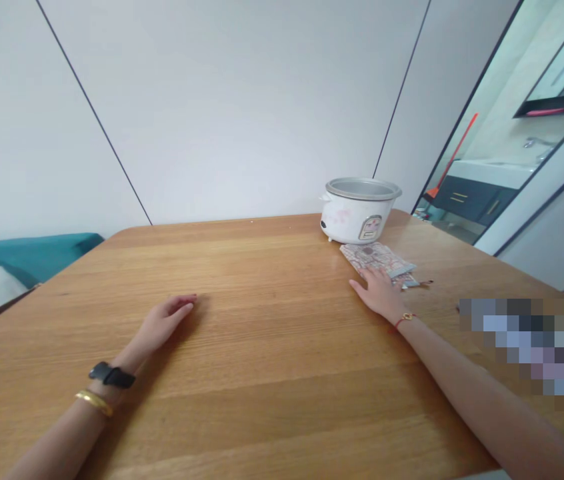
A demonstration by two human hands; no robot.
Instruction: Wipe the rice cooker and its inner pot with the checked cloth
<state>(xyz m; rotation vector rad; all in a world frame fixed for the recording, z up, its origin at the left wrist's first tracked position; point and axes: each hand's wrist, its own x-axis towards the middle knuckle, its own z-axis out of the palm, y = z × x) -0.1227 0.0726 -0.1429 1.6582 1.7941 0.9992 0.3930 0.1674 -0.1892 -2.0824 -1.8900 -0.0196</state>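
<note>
Right hand [381, 291] at the patterned cloth [369, 255], just in front of the rice cooker [355, 217].
The person's right hand is spread palm down, clasping nothing, its fingertips over the cloth's near edge; whether they press on it cannot be told. The left hand [166, 321], well left of the cooker and nearer the person, lies relaxed with fingers slightly bent and holds nothing. Handling the cloth well would likely mean pinching its near edge lightly and keeping clear of the cooker's foot close behind. The wooden surface [262, 380] runs broad and bare to the cooker's left, a pale wall [242, 113] behind it; beyond the cooker, to the right, a doorway shows a sink [495, 172] and a red broom [459, 152].
</note>
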